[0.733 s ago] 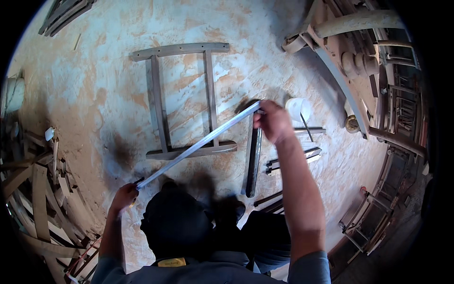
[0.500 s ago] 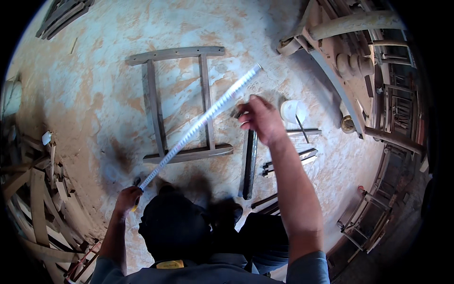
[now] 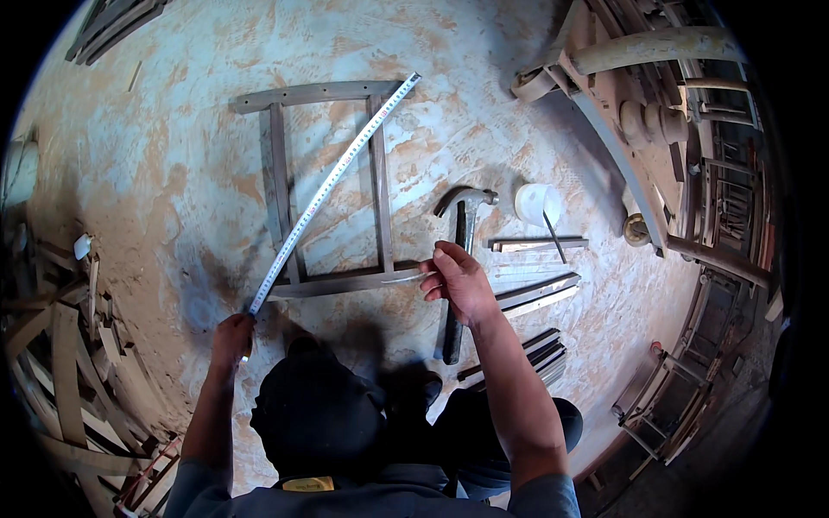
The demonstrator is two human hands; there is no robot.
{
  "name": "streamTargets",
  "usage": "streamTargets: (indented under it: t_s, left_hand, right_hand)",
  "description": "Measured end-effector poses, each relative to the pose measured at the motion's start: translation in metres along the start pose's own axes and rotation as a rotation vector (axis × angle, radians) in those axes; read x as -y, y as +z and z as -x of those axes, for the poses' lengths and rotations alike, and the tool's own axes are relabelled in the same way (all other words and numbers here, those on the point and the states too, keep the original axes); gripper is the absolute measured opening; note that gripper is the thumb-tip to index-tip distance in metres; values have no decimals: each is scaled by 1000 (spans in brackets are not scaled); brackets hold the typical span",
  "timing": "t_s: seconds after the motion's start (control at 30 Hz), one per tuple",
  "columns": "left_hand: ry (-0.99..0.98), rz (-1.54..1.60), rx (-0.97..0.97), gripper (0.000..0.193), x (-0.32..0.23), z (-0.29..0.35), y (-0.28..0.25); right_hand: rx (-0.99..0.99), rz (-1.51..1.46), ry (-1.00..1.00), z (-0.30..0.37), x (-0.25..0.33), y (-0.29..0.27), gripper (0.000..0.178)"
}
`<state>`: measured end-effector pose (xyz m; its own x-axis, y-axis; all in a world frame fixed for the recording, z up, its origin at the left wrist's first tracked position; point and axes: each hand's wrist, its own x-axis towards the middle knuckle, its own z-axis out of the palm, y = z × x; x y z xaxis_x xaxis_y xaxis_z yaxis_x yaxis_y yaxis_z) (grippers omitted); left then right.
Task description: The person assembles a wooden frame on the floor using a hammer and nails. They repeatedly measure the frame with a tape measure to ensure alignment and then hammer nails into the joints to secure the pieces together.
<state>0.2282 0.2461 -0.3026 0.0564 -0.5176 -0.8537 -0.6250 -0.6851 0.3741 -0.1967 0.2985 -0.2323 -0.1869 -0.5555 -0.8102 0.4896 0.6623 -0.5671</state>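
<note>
My left hand (image 3: pixel 232 339) is closed around a tape measure, its case mostly hidden with a bit of yellow showing. From it the white tape blade (image 3: pixel 325 192) runs out diagonally, crossing above a dark wooden frame (image 3: pixel 378 173) of two rails and two uprights. The blade's tip lies over the right end of the frame's far rail. My right hand (image 3: pixel 460 283) is at the near rail's right end, fingers curled on a thin pale strip (image 3: pixel 404 278) too slight to identify. Just beyond that hand, a claw hammer (image 3: pixel 467 207) lies on the floor, its handle partly hidden.
A white tub (image 3: pixel 536 204) with a dark stick in it stands right of the hammer. Several dark wooden strips (image 3: pixel 540 293) lie nearer. Scrap wood (image 3: pixel 73 371) is heaped at left, and wooden furniture parts (image 3: pixel 622 129) crowd the right side. A dark-capped head blocks the lower middle.
The tape blade has swung left, its tip now over the frame's far rail. My right hand has drawn back toward me, uncovering the hammer's head.
</note>
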Motion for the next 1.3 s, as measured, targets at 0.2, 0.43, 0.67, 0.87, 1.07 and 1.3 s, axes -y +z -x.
streamTargets:
  t_s: [0.2, 0.43, 0.67, 0.87, 1.07, 1.3]
  left_hand:
    - [51, -73, -24, 27, -11, 3, 5]
    - [41, -179, -44, 34, 17, -10, 6]
    - [18, -228, -61, 36, 4, -7, 3]
    - [-49, -128, -88, 33, -6, 1, 3]
    - [6, -177, -140, 33, -10, 2, 6]
    - [-24, -217, -143, 33, -14, 4, 10]
  right_hand:
    - [-15, -11, -1, 10, -14, -13, 51]
    - [-33, -11, 9, 18, -21, -12, 49]
    - [-96, -103, 4, 24, -37, -22, 43]
    - [-104, -69, 21, 25, -41, -30, 47]
    - [-103, -56, 26, 22, -44, -33, 46]
    - [-100, -56, 30, 19, -46, -35, 45]
